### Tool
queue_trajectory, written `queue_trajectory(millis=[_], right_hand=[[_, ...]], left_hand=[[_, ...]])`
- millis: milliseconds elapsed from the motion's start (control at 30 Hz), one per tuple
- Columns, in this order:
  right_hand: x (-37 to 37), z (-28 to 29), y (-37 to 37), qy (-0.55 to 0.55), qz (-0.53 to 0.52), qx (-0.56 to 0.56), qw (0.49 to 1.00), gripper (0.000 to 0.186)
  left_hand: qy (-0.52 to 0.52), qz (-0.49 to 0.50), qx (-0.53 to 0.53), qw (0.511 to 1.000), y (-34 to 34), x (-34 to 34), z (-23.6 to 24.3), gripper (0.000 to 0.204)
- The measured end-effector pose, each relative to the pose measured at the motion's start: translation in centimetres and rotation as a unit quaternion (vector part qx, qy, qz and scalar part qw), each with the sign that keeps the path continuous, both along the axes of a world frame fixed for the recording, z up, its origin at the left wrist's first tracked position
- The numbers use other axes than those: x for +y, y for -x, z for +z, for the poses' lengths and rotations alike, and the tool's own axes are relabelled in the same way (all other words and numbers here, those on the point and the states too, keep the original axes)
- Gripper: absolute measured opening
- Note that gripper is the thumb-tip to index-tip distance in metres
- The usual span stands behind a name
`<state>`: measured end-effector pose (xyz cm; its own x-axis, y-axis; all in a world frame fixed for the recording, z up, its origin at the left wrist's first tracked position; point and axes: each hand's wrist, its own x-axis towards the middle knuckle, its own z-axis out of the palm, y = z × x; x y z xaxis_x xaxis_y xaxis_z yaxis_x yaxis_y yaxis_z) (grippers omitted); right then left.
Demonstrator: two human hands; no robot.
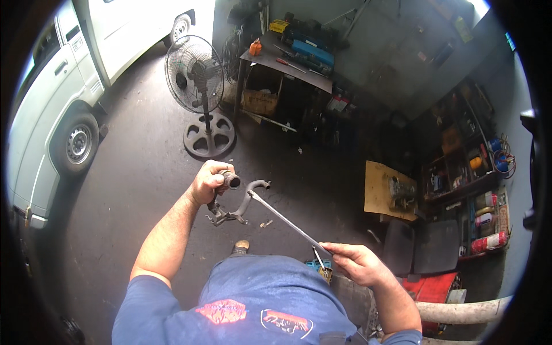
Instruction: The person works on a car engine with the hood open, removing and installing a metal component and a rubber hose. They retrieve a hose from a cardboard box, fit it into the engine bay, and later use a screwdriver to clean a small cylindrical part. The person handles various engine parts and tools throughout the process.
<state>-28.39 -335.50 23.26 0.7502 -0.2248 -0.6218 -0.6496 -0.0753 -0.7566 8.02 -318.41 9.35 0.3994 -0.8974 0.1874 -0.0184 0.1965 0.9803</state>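
Note:
My left hand [209, 181] is closed around a curved metal pipe [244, 208] with a wide round open end, a thinner bent branch and bracket tabs. It is held up in front of me, well above the floor. My right hand [357, 264] grips the near end of a long, slim metal rod [288, 223], with thumb and fingers pressed on it. The rod slants up and left, and its far tip meets the thin branch of the pipe; whether they touch firmly I cannot tell. The rod's end inside my fingers is hidden.
A pedestal fan [195, 75] stands ahead, left of a metal workbench [261, 49] with tools on it. Parked vans [43, 132] fill the left side. To the right are a cardboard sheet [376, 187] bearing a metal part, a dark chair [437, 247] and cluttered shelves [428, 192].

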Motion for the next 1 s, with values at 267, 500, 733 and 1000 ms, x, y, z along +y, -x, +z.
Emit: queue_trajectory(millis=[267,500,733,1000], right_hand=[[1.0,4.8,-1.8,0.204,0.086,-0.032,0.975,0.034],[4.3,7.9,-3.8,0.571,0.257,0.023,0.779,0.054],[2.0,4.5,-4.5,0.193,0.137,-0.061,0.97,0.035],[3.9,-2.1,-1.4,-0.225,-0.008,-0.144,0.964,0.041]], left_hand=[[-0.045,-0.039,-0.124,0.991,0.8,0.1,2.9,0.057],[-0.163,-0.043,-0.376,0.911,1.6,-0.1,6.1,0.036],[-0.048,-0.04,-0.278,0.958,0.8,2.1,7.2,0.036],[0.045,0.215,0.024,0.975,0.8,3.1,-0.6,0.042]])
